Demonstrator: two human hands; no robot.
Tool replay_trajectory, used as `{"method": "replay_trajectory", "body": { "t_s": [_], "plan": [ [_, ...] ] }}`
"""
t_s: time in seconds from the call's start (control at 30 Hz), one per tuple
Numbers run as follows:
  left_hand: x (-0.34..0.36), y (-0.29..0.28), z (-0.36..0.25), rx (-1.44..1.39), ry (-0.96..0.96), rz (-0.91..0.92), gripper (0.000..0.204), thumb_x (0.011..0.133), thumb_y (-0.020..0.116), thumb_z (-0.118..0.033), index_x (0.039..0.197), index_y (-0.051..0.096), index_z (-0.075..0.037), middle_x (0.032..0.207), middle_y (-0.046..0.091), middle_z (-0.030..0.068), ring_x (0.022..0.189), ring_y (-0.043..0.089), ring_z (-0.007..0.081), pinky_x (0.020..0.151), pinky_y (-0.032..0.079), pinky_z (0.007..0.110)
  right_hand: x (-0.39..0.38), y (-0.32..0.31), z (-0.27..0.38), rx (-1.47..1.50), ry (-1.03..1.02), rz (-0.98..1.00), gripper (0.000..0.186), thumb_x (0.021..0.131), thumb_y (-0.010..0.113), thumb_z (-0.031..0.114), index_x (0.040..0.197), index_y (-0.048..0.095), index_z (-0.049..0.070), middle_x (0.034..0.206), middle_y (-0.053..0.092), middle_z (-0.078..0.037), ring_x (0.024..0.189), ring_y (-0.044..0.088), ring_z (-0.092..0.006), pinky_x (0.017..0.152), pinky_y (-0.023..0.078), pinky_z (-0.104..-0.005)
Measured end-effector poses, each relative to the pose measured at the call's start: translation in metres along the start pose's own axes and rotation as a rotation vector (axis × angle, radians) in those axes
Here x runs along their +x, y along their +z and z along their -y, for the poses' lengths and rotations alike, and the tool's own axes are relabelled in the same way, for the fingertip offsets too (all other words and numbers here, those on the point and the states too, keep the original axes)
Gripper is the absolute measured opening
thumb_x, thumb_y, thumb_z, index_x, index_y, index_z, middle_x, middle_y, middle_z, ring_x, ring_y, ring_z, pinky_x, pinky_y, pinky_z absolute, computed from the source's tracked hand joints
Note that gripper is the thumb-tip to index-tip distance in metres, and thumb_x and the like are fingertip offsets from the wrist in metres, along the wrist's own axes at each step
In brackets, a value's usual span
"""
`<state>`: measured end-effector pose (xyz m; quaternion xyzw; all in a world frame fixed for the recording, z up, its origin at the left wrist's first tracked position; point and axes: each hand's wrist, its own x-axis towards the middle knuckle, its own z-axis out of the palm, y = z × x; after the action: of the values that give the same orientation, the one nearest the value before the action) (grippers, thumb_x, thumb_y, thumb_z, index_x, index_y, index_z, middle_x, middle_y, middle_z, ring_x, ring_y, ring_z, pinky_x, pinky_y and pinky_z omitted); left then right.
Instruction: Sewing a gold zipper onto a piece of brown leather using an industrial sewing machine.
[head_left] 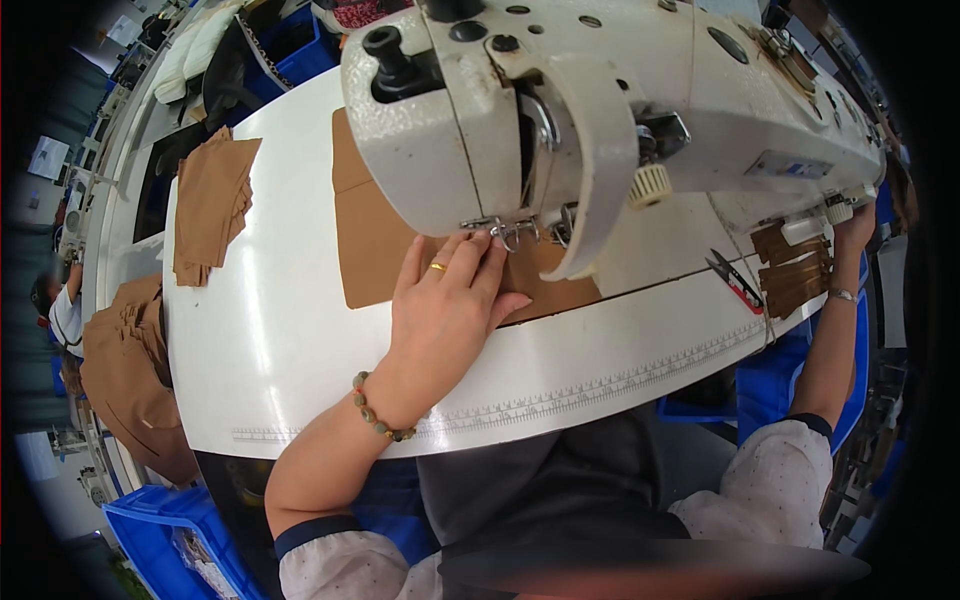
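My left hand (450, 297) lies flat on a brown fabric piece (368, 250), fingers stretched toward the needle area of a white sewing machine (590, 110). Its fingertips are close by the metal presser foot (512, 236). The fabric runs under the machine head, which hides part of it. Over at the right end of the machine, my right hand (855, 228) reaches up beside the body; its fingers are mostly hidden there. A pair of red-handled thread snips (735, 281) rests on the table, left of small brown fabric strips (797, 277).
Brown fabric pieces are stacked (213, 205) on the white table (270, 340)'s left side. More brown pieces (135, 370) hang beyond its left edge. Blue bins (180, 530) stand at the lower left, others at the back and right. A printed ruler (520, 398) follows the near edge.
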<state>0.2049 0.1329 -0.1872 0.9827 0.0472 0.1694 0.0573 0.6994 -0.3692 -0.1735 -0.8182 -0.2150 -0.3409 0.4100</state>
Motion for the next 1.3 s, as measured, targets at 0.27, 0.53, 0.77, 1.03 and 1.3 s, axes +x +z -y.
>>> {"method": "replay_trajectory", "body": {
  "t_s": [0.27,0.53,0.77,1.03,1.3],
  "plan": [
    [0.002,-0.003,-0.002,0.010,-0.009,0.011,0.056,0.086,0.075,-0.044,0.123,0.073,-0.003,0.125,0.069,0.0096,0.123,0.063,0.0249,0.107,0.046,0.053,0.099,-0.016,0.069,0.430,0.523,-0.082,0.052,0.103,0.066,0.036,0.139,0.063,-0.002,0.136,0.065,-0.011,0.121,0.062,-0.0188,0.104,0.047,-0.0313],
    [-0.001,0.002,-0.001,0.019,-0.004,-0.016,0.055,0.086,0.074,-0.044,0.123,0.074,-0.004,0.124,0.069,0.0097,0.124,0.063,0.0248,0.109,0.045,0.054,-0.001,0.022,0.072,1.037,0.690,-0.301,0.043,0.111,0.049,0.034,0.140,0.055,0.003,0.139,0.062,-0.010,0.125,0.060,-0.0277,0.111,0.046,-0.0460],
    [0.004,-0.002,-0.021,0.146,0.154,-0.108,0.054,0.086,0.077,-0.043,0.122,0.073,-0.002,0.121,0.072,0.0082,0.099,0.067,0.0221,0.085,0.052,0.039,-0.017,0.004,0.085,0.507,0.768,-0.243,0.057,0.107,0.055,0.047,0.143,0.057,0.003,0.138,0.062,-0.011,0.127,0.059,-0.0243,0.113,0.044,-0.0454],
    [0.037,0.017,-0.066,0.159,-0.080,0.164,0.085,0.087,0.069,-0.065,0.140,0.060,0.001,0.138,0.067,0.0182,0.056,0.067,0.0188,0.050,0.053,0.030,0.016,-0.031,0.047,0.047,0.179,-0.358,0.064,0.104,0.057,0.054,0.139,0.063,0.001,0.138,0.064,-0.013,0.119,0.063,-0.0221,0.106,0.046,-0.0363],
    [-0.017,-0.020,-0.026,0.020,0.014,0.123,0.052,0.086,0.079,-0.048,0.117,0.076,-0.006,0.129,0.074,0.0092,0.068,0.075,0.0223,0.057,0.058,0.030,0.121,-0.011,0.075,-0.018,0.331,0.213,0.070,0.101,0.056,0.060,0.140,0.065,0.003,0.134,0.069,-0.011,0.122,0.062,-0.0198,0.106,0.044,-0.0303]
  ]
}}
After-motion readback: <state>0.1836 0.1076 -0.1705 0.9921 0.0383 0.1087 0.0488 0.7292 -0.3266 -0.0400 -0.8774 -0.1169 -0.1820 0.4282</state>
